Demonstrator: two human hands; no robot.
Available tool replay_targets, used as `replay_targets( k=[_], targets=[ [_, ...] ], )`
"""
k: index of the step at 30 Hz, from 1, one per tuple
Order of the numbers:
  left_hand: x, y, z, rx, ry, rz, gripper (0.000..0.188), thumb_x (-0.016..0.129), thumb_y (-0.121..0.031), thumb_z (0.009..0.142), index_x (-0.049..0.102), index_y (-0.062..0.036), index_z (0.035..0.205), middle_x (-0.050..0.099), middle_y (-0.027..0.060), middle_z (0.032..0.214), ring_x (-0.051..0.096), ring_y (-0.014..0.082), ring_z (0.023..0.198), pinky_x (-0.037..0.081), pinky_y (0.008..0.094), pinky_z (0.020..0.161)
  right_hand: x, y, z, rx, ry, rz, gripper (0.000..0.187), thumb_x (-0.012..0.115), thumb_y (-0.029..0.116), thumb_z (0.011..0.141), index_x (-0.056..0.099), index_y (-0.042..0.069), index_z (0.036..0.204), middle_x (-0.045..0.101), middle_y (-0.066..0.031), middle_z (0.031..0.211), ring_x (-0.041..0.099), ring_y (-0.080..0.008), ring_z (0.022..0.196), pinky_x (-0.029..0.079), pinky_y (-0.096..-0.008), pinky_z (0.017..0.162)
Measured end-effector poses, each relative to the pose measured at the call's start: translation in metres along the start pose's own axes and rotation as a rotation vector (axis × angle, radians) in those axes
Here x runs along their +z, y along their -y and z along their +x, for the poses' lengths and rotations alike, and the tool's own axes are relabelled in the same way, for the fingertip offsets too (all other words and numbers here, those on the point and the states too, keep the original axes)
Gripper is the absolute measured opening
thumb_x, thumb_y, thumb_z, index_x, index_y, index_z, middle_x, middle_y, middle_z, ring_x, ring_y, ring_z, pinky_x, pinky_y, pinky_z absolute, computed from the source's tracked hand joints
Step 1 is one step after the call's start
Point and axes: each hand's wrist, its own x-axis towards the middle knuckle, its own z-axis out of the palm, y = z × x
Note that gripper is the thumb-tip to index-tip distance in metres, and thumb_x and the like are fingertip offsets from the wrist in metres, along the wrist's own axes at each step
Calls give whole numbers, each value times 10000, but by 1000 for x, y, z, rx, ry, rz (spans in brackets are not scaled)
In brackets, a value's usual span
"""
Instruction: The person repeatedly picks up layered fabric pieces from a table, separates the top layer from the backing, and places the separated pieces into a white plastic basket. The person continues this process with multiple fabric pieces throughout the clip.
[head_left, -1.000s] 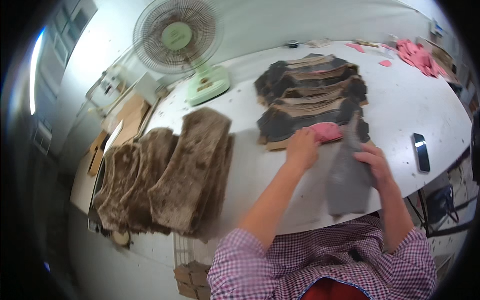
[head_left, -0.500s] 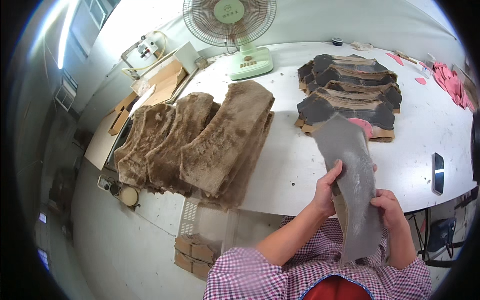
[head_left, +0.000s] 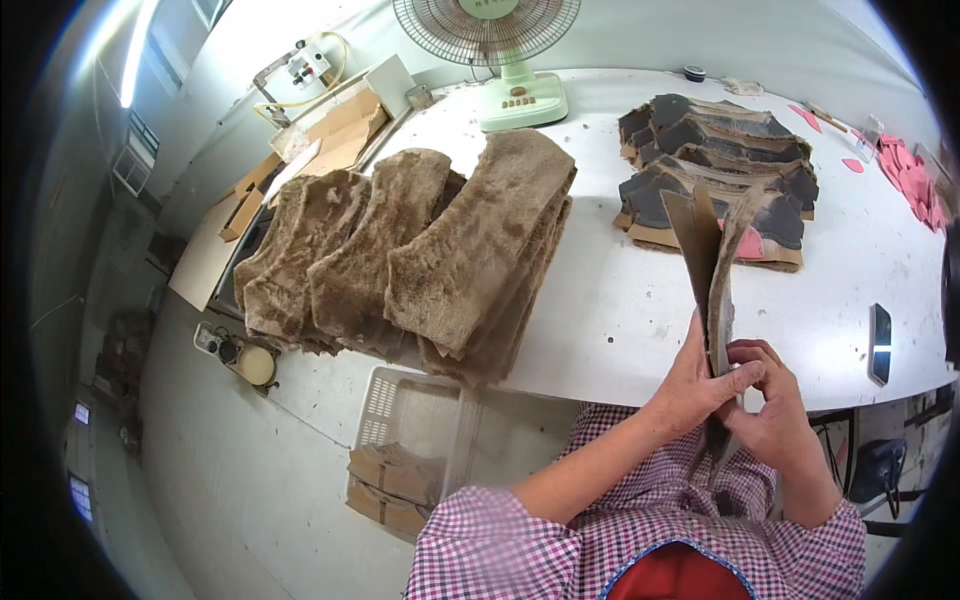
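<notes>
Lying leftmost on the table (head_left: 610, 290): curved brown plush panels (head_left: 430, 250), stacked. Below: white slotted crate (head_left: 379, 405), brown card-like pieces (head_left: 393, 472) inside. Pale-green fan (head_left: 523, 103), top cut off. Layered panel (head_left: 720, 285), fuzzy-edged, faces I mostly cannot see, gripped between left hand (head_left: 690, 382) and right hand (head_left: 775, 405) at the table's near edge. Grey-and-brown stack (head_left: 720, 180). Crumpled pink cloth (head_left: 909, 180).

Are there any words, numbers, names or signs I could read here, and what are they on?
Nothing can be read clearly.
Green fan hub: small dark marks, cut off by the picture's top edge, too small and blurred to read.
Fan buttons: no readable labels.
Phone: only a pale streak shows on its dark face.
Held pieces and furry brown pieces: no writing I can see.
</notes>
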Motion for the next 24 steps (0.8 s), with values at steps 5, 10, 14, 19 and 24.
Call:
replay_targets(
  k=[5,10,14,19,24],
  targets=[
    [-21,-12,-15,-137,10,-18,606,689,-200,878,427,61,1359,535,138,1302,514,245,1213,407,376,1034,-15,-23,2,131,-165,365,313,576,-26,808,606,-74,1116,678,-116,1046,646,-196,959,508,-306,878],
    [-52,-13,-33,-450,-172,-233,408,611,-147,869,577,68,1214,645,169,1166,630,296,1059,517,416,910,-45,-79,-10,336,-171,503,352,544,1,815,606,-102,1146,674,-115,1056,622,-169,968,493,-286,867],
    [-59,2,-40,-531,-313,-232,426,580,-146,839,578,69,1206,645,179,1159,625,323,1063,505,442,931,-32,-77,-14,425,-231,765,320,564,83,909,596,-112,1160,662,-113,1078,626,-148,922,514,-275,812],
    [-60,13,-49,-373,-297,-511,549,549,-141,789,496,54,1299,602,210,1231,603,378,1088,493,491,950,-29,-76,-9,324,-295,237,231,572,139,946,652,-64,1022,673,-78,808,574,-103,716,484,-264,662],
    [-29,8,-50,-331,-176,-542,682,557,-146,718,424,34,1362,558,209,1280,569,377,1140,456,490,996,-11,-90,-3,237,-358,124,159,580,104,915,678,-14,957,660,-124,728,556,-123,648,483,-296,627]
  ],
)
